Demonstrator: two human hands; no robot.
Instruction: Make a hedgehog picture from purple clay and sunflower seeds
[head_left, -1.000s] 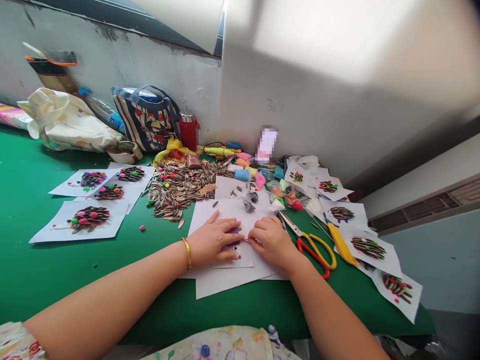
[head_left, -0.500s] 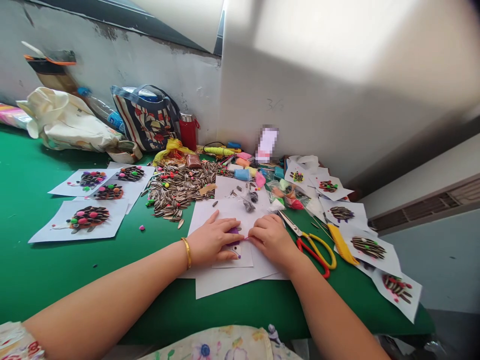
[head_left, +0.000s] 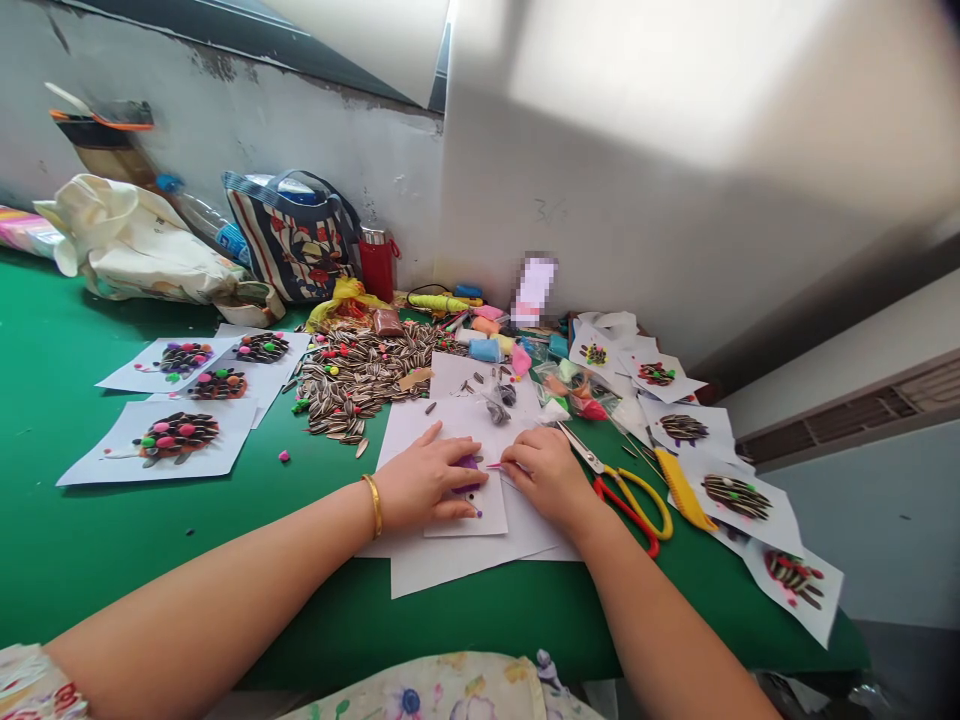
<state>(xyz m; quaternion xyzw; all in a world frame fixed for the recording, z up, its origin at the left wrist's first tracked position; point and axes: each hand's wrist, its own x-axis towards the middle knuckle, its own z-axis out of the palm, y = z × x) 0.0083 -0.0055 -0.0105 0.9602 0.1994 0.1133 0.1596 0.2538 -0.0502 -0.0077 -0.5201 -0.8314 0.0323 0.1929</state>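
Note:
My left hand lies flat with its fingers spread over a small white card. Purple clay shows between those fingers, with a few small dark and purple dots below it. My right hand, just right of the card, pinches a thin pink pointed piece whose tip points left toward the purple clay. Larger white sheets lie under the card. Small bags of dark clay rest beyond my hands.
Striped seeds are heaped behind my left hand. Scissors and a yellow tool lie at the right. Seed-decorated cards flank both sides. A cream bag, patterned bag and red flask stand behind.
My right hand has lifted slightly up and right, off the card's edge, and the thin pink piece in its fingers shows more clearly. My left hand stays in place.

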